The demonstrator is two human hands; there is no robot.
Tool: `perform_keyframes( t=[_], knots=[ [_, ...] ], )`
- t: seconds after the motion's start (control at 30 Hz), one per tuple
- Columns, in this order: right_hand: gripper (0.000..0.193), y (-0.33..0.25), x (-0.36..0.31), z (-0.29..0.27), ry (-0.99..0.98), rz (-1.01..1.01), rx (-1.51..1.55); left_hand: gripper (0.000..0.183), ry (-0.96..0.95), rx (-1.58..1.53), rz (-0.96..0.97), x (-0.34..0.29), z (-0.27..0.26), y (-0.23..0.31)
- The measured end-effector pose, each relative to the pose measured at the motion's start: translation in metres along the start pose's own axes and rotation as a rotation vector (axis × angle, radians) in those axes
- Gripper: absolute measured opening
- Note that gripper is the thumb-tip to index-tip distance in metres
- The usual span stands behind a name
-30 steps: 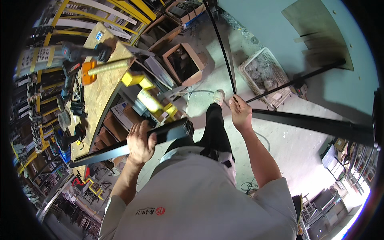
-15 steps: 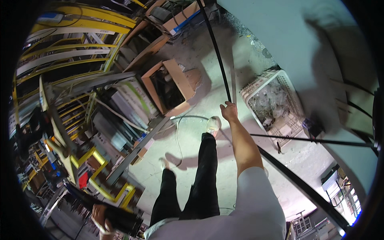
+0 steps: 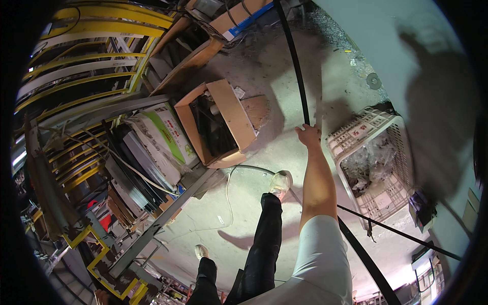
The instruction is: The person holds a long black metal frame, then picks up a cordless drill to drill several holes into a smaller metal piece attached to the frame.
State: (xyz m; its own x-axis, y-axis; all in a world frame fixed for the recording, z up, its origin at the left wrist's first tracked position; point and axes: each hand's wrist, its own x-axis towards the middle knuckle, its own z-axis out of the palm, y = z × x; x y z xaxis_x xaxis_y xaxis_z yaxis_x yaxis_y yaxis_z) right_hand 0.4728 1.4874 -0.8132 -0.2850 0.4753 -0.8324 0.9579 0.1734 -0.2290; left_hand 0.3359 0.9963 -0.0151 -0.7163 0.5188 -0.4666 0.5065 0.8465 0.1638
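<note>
**Long black bar gripped by the right hand above a cluttered floor**

A long black bar [image 3: 297, 76] is held by the right hand [image 3: 309, 135], whose fingers are closed around it at arm's length in front of the body. From the grip the bar runs up and away toward the top edge of the view, passing over the concrete floor [image 3: 264, 56]. A second dark length [image 3: 363, 259] is seen running down past the white sleeve toward the lower right; whether it is the same bar cannot be told, since the arm covers the stretch between.

The left hand is not seen anywhere in the view, so its state cannot be told.

Just to the right of the gripping hand a white plastic crate [image 3: 378, 168] stands on the floor, with what appears to be crumpled clear plastic inside. To the left of the hand an open cardboard box [image 3: 223, 122] lies with its flaps spread, dark contents showing within. Below the hand, one light shoe [image 3: 280, 183] is planted on the floor beside a pale cable [image 3: 229, 193]. Yellow and grey rails [image 3: 76, 76] are stacked along the left side
</note>
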Motion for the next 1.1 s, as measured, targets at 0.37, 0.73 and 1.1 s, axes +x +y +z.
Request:
perform_keyframes(
  t=[0.37,0.73,1.1],
  knots=[
    [0.038,-0.027,-0.134,0.005,0.55,-0.538,0.409,0.071,0.115,0.002,0.067,-0.035,-0.001,-0.014],
    [0.03,0.141,-0.522,-0.008,0.282,-0.331,0.274,0.043,0.143,0.027,0.188,-0.048,-0.033,0.002],
    [0.061,0.079,-0.882,-0.026,0.434,-0.872,0.457,0.09,0.281,-0.969,0.695,-0.148,-0.016,0.021]
  ],
)
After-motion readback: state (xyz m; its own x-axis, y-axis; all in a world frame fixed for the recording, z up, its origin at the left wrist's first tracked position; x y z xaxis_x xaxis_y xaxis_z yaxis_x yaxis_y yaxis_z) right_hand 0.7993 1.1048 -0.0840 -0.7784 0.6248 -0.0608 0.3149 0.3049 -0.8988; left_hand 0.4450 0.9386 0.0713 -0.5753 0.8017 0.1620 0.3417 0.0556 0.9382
